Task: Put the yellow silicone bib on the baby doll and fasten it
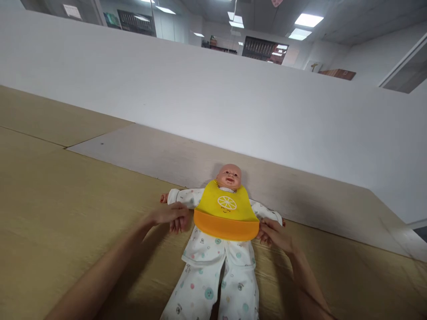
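Note:
A baby doll (230, 174) lies on its back in white pyjamas (203, 278) with a small coloured print, arms spread sideways. Round its neck is a yellow bib (227, 202) with a white citrus-slice design and an orange catch pocket (227, 226) along the bottom. My left hand (178, 217), slightly blurred, hovers beside the pocket's left end, close to the doll's sleeve. Its fingers hang loosely bent, with nothing visible in them. On the other side, my right hand (275, 233) has its fingertips bent against the pocket's right end and appears to pinch its edge.
Under the doll is a tan, wood-like surface (83, 213). A pale grey panel (160, 149) runs behind the head, below a white wall (200, 93). Above that wall, glass shows a room with ceiling lights (308, 20) and a brown box (338, 74).

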`<state>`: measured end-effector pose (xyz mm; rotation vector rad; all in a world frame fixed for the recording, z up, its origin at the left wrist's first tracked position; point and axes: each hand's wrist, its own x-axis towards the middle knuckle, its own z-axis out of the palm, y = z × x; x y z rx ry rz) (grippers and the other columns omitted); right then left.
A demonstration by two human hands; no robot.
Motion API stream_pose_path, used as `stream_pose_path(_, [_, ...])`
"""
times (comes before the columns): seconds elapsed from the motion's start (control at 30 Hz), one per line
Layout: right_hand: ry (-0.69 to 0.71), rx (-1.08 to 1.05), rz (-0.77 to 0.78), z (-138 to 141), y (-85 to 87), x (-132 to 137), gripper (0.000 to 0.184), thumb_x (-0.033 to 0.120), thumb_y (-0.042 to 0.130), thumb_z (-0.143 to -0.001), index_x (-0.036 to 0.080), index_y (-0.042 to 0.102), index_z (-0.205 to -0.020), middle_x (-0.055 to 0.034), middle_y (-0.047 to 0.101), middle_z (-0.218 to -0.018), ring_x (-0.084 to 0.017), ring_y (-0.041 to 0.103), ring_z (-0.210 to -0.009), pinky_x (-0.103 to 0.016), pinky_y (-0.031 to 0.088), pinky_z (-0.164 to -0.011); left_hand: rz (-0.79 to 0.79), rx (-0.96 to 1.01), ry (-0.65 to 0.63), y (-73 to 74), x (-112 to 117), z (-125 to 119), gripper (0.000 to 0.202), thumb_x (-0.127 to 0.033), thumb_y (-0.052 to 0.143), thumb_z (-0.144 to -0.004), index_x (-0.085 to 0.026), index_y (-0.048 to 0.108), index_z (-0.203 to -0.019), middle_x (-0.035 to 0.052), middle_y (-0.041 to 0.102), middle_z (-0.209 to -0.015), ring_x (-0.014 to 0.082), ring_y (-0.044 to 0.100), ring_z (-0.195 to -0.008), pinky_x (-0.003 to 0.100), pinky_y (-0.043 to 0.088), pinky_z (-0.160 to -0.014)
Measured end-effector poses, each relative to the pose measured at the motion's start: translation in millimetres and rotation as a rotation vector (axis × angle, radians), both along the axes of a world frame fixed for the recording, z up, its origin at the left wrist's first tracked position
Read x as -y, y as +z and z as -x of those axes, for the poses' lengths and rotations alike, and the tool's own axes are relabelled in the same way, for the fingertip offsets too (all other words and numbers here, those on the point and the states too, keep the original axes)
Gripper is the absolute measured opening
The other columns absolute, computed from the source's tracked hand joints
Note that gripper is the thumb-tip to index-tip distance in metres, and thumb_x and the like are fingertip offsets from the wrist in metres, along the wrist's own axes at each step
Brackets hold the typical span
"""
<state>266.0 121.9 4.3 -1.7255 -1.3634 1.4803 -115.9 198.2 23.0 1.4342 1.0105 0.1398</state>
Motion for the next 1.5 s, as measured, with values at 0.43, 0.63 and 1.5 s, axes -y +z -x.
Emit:
stream_pose_path(0.43, [-0.065, -0.195, -0.057, 58.7, -24.2, 89.8, 0.028, 0.053, 0.054, -0.076, 0.027, 0.045, -0.069, -0.0004, 0.039, -0.062, -0.008, 0.041, -0.049, -0.025, 0.038, -0.043, 0.129, 0.198, 0.096, -37.5, 95.4, -29.6, 0.04, -0.036, 0.069, -0.061, -0.021, 0.032, -0.062, -0.0091, 0.046, -0.047, 0.0103, 0.051, -0.041, 0.022, 0.042, -0.039])
stream_pose_path(0.63, [-0.125, -0.177, -0.154, 59.2, -40.6, 90.5, 0.038, 0.056, 0.058, -0.073, 0.022, 0.041, -0.065, 0.0022, 0.037, -0.057, -0.008, 0.038, -0.047, -0.021, 0.033, -0.039, 0.228, 0.27, 0.176, -37.6, 97.4, -28.0, 0.028, -0.019, 0.062, -0.059, -0.019, 0.034, -0.059, -0.0101, 0.04, -0.049, 0.0069, 0.047, -0.041, 0.02, 0.044, -0.04])
stream_pose_path(1.5, [-0.139, 0.283, -0.448, -8.1, -0.7, 7.3, 0.033, 0.05, 0.049, -0.078, 0.018, 0.047, -0.068, 0.0021, 0.047, -0.057, -0.012, 0.043, -0.055, -0.025, 0.033, -0.055, -0.861, -0.332, 0.66, -4.2, -31.2, -61.1, 0.013, -0.024, 0.044, -0.078, -0.019, 0.055, -0.084, 0.0031, 0.064, -0.081, 0.0163, 0.057, -0.076, 0.027, 0.041, -0.07])
